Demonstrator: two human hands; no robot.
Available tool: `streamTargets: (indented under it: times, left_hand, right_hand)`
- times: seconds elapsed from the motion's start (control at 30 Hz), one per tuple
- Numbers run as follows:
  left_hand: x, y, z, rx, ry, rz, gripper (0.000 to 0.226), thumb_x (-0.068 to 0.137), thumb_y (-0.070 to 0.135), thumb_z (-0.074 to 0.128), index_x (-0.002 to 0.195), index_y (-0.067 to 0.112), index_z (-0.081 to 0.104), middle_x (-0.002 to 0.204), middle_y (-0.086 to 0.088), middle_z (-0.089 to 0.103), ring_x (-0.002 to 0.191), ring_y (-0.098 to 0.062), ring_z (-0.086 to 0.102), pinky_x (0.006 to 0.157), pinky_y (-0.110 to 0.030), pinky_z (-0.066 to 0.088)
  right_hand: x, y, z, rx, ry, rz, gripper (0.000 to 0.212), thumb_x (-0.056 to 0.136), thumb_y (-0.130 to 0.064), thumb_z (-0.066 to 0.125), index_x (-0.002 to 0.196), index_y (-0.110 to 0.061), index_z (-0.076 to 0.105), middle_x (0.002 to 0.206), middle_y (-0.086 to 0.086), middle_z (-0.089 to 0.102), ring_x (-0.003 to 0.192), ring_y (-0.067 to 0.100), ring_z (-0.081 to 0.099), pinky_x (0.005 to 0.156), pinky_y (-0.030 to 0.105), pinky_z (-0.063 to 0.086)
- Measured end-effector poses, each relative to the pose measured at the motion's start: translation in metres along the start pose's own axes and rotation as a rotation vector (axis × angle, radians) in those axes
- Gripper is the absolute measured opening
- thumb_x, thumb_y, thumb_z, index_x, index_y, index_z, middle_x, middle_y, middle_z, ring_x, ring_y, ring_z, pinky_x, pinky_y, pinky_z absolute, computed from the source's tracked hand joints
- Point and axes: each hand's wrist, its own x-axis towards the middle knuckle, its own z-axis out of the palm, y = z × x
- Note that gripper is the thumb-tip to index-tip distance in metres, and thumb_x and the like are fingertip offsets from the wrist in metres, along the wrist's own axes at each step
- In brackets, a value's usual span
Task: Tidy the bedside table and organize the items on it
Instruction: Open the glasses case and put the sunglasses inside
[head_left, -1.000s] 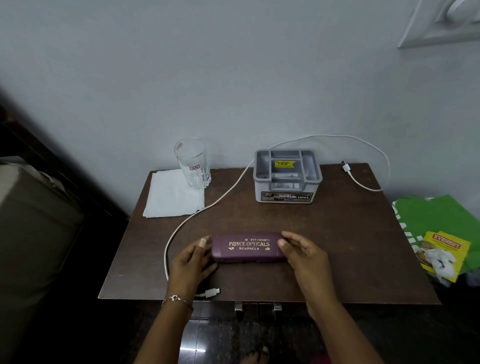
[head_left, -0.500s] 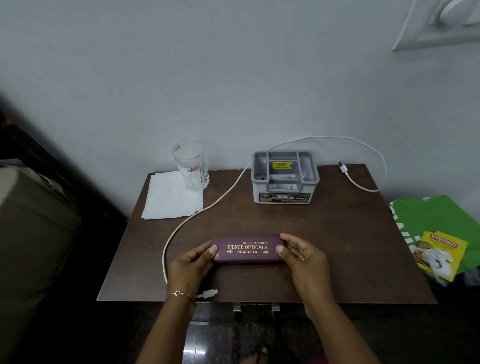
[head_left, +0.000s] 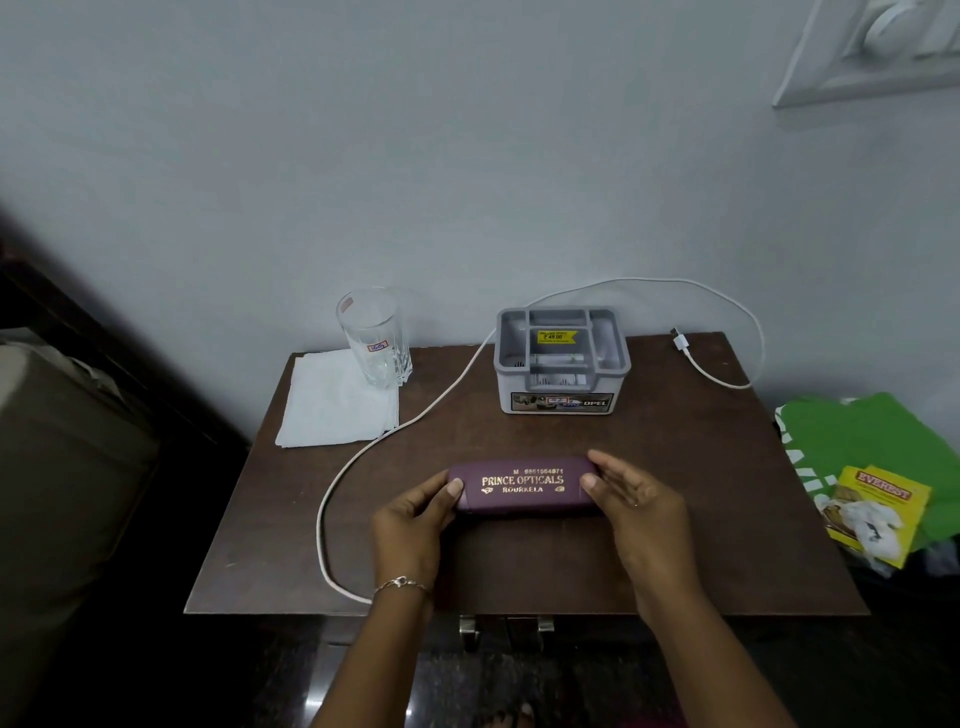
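The left hand (head_left: 415, 519) now hides the near plug of the white cable (head_left: 332, 493). Left hand and right hand (head_left: 639, 509) each pinch one end of the purple spectacle case (head_left: 522, 486), at lower centre of the bedside table (head_left: 701, 493). Farther back stand a glass (head_left: 376, 338) on a napkin (head_left: 332, 405) at left and a grey organizer (head_left: 563, 358) at centre.

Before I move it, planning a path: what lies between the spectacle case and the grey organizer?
Head view: bare tabletop between spectacle case and grey organizer; white cable runs left of it.
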Motion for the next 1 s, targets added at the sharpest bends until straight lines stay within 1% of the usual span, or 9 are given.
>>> streamTargets:
  times: [0.17,0.3,0.47,0.6,0.7,0.8,0.87,0.93,1.0]
  left_hand:
    - [0.006,0.001,0.034,0.091,-0.015,0.097,0.031,0.079,0.007,0.069,0.109,0.004,0.067,0.100,-0.008,0.070,0.091,-0.015,0.063,0.090,-0.029,0.049]
    - [0.010,-0.004,0.054,0.207,-0.021,0.183,0.032,0.078,0.010,0.071,0.109,0.006,0.068,0.100,-0.003,0.069,0.080,-0.002,0.061,0.082,-0.016,0.049]
    - [0.017,-0.010,0.067,0.297,-0.012,0.195,0.032,0.078,0.015,0.071,0.109,0.010,0.068,0.104,-0.008,0.071,0.096,-0.015,0.064,0.094,-0.034,0.049]
    - [0.021,-0.014,0.070,0.350,0.020,0.199,0.036,0.078,0.016,0.071,0.113,0.009,0.066,0.105,-0.009,0.070,0.096,-0.016,0.063,0.094,-0.034,0.049]
    - [0.021,-0.016,0.070,0.368,0.024,0.194,0.036,0.078,0.018,0.071,0.113,0.011,0.066,0.105,-0.010,0.071,0.099,-0.020,0.064,0.094,-0.035,0.049]
    - [0.020,-0.015,0.069,0.368,0.007,0.164,0.038,0.078,0.020,0.072,0.114,0.012,0.066,0.108,-0.010,0.070,0.101,-0.019,0.064,0.096,-0.036,0.048]
    - [0.019,-0.010,0.065,0.336,0.007,0.135,0.040,0.078,0.021,0.072,0.116,0.009,0.064,0.113,-0.010,0.068,0.102,-0.014,0.061,0.099,-0.034,0.046]
    - [0.016,-0.001,0.057,0.280,0.015,0.143,0.039,0.080,0.018,0.070,0.116,0.006,0.064,0.115,-0.009,0.067,0.103,-0.012,0.060,0.098,-0.030,0.045]
    - [0.014,0.011,0.042,0.249,0.021,0.202,0.034,0.082,0.015,0.067,0.114,0.005,0.065,0.113,-0.007,0.067,0.100,-0.009,0.061,0.092,-0.020,0.048]
  right_hand:
    - [0.020,-0.007,-0.022,-0.034,0.030,-0.031,0.034,0.083,-0.001,0.063,0.116,-0.007,0.064,0.106,0.005,0.068,0.086,0.000,0.061,0.073,0.003,0.049]
    - [0.034,-0.007,-0.037,-0.084,0.053,-0.041,0.034,0.083,-0.003,0.064,0.117,-0.009,0.064,0.105,0.004,0.068,0.087,-0.002,0.060,0.074,0.004,0.050]
    - [0.044,-0.007,-0.046,-0.132,0.062,-0.054,0.035,0.082,-0.003,0.066,0.117,-0.009,0.064,0.104,0.004,0.068,0.085,-0.003,0.060,0.080,0.008,0.049]
    - [0.047,-0.005,-0.048,-0.161,0.045,-0.037,0.034,0.082,-0.004,0.067,0.115,-0.011,0.066,0.103,0.003,0.069,0.087,-0.001,0.062,0.090,0.026,0.051]
    - [0.047,-0.003,-0.049,-0.167,0.036,-0.035,0.034,0.082,-0.005,0.067,0.115,-0.011,0.066,0.103,0.002,0.069,0.088,-0.001,0.062,0.090,0.026,0.050]
    - [0.047,-0.005,-0.050,-0.161,0.027,-0.048,0.032,0.081,-0.005,0.067,0.111,-0.016,0.068,0.105,0.003,0.070,0.092,0.008,0.065,0.093,0.029,0.050]
    - [0.046,-0.008,-0.049,-0.184,0.039,-0.072,0.031,0.081,-0.008,0.069,0.110,-0.019,0.069,0.105,0.003,0.071,0.093,0.004,0.066,0.089,0.021,0.052]
    - [0.043,-0.016,-0.044,-0.209,0.090,-0.109,0.032,0.080,-0.010,0.070,0.111,-0.018,0.068,0.106,0.003,0.071,0.084,-0.008,0.064,0.080,0.008,0.050]
    - [0.037,-0.029,-0.035,-0.211,0.167,-0.175,0.034,0.079,-0.013,0.072,0.112,-0.018,0.068,0.107,0.002,0.071,0.087,-0.006,0.064,0.079,0.006,0.048]
